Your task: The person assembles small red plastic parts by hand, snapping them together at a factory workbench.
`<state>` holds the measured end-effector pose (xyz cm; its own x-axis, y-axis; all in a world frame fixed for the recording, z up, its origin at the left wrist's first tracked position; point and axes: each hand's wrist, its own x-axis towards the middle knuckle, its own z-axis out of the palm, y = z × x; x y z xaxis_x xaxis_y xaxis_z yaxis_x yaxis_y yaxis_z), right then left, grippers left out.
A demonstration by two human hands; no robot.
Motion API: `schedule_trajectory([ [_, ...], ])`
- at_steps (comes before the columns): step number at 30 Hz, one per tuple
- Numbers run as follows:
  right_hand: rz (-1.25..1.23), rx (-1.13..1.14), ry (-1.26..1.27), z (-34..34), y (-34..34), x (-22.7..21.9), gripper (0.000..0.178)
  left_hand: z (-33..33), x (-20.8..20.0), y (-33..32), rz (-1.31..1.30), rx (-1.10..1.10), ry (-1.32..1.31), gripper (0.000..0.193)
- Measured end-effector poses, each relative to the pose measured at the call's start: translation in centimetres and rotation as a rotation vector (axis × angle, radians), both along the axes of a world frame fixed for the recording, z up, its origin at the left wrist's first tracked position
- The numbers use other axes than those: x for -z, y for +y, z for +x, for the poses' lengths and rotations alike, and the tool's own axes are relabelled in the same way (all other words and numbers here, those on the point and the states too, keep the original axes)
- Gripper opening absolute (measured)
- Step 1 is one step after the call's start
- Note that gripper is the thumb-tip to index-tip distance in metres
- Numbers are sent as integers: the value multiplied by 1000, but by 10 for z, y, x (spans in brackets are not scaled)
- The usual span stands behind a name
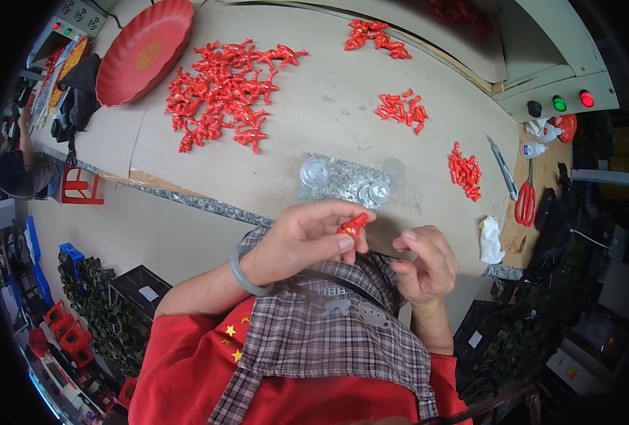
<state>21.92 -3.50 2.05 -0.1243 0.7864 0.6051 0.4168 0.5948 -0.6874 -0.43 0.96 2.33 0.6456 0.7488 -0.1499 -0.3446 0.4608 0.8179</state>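
Observation:
Between the thumb and fingers of my left hand (307,237), which wears a pale bangle, is a small glossy red figurine (353,226) with a touch of gold. My right hand (428,262) hovers just right of it, fingers bent and apart from the thumb, with nothing visible in them. Beyond both hands lies a speckled stone slab (345,178) bearing small clear round dishes. A large heap of red figurines (219,92) spreads over the table at the left. Small red parts (403,110) lie in a loose group farther off, and another pile of red parts (465,172) sits to the right.
A red scalloped tray (144,53) stands at the far left of the table (314,92). More red figurines (376,39) lie at the back. Along the right are a utility knife (503,168), red-handled scissors (525,202), a white crumpled cloth (491,239) and a small white bottle (533,150).

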Motion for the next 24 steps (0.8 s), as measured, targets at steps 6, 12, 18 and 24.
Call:
schedule_trajectory([
  [6, -24, 87, -35, 9, -2, 2, 30, -15, -11, 9, -58, 29, -3, 42],
  [12, -15, 135, -67, 19, -2, 2, 23, -31, -16, 22, 18, -79, 80, 41],
  [18, -126, 261, -84, 33, -1, 2, 18, -65, -12, 70, 394, -326, 449, 33],
  [24, -143, 280, -145, 37, 9, -2, 19, -96, -24, 103, 662, -552, 1053, 41],
])
